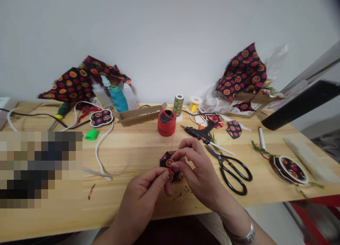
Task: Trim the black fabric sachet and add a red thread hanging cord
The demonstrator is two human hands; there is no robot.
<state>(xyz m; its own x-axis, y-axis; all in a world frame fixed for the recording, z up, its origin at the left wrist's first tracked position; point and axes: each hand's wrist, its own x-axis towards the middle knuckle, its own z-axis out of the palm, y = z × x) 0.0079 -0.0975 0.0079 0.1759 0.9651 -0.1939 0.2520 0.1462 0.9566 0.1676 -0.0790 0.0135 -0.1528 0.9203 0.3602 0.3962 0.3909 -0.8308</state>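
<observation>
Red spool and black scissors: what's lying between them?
A black hot glue gun lies between the red spool and the black-handled scissors, in the head view.

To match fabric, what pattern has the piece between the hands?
Black fabric, red-gold circles; head view.

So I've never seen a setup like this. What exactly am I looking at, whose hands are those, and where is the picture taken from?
This picture comes from a camera worn on a person's head, looking forward and down. There is no machine here, just the person's own bare hands. The left hand and right hand together hold a small piece of black fabric with a round red-and-gold print. A thin red thread runs up toward a red spool. The wooden table also holds black-handled scissors, a hot glue gun and a teal thread cone.
</observation>
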